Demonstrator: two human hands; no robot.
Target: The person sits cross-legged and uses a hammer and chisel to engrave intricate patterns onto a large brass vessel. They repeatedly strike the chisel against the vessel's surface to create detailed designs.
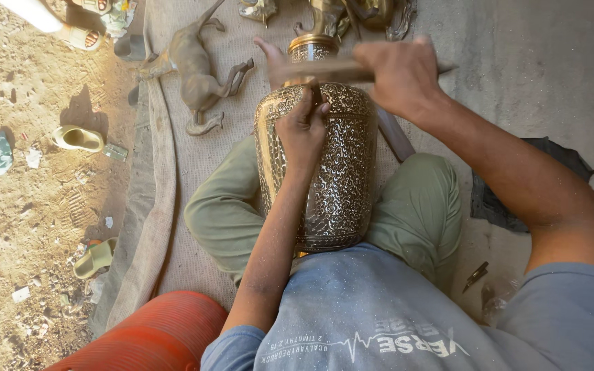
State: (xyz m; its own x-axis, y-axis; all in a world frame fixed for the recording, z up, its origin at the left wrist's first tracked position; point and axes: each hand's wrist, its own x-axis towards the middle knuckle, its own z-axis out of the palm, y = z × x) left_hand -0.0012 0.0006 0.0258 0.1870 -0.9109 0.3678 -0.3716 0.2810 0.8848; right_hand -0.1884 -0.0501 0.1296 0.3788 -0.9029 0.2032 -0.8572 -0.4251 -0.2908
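Observation:
A tall brass vase [338, 185] covered in fine engraved pattern lies between my crossed legs, its neck pointing away from me. My left hand [302, 127] rests on the vase's shoulder, fingers pinched around a thin chisel-like tool that is mostly hidden. My right hand [397, 72] is raised above the neck and grips a wooden-handled hammer [324, 71], blurred by motion, just over the left hand.
A brass animal figure [197, 69] lies on the cloth mat [194, 185] at the upper left, with more brass pieces [324, 14] beyond the vase. A red ribbed container [152, 336] stands at my lower left. Sandals [77, 139] lie on the sandy ground. A small tool [476, 275] rests by my right knee.

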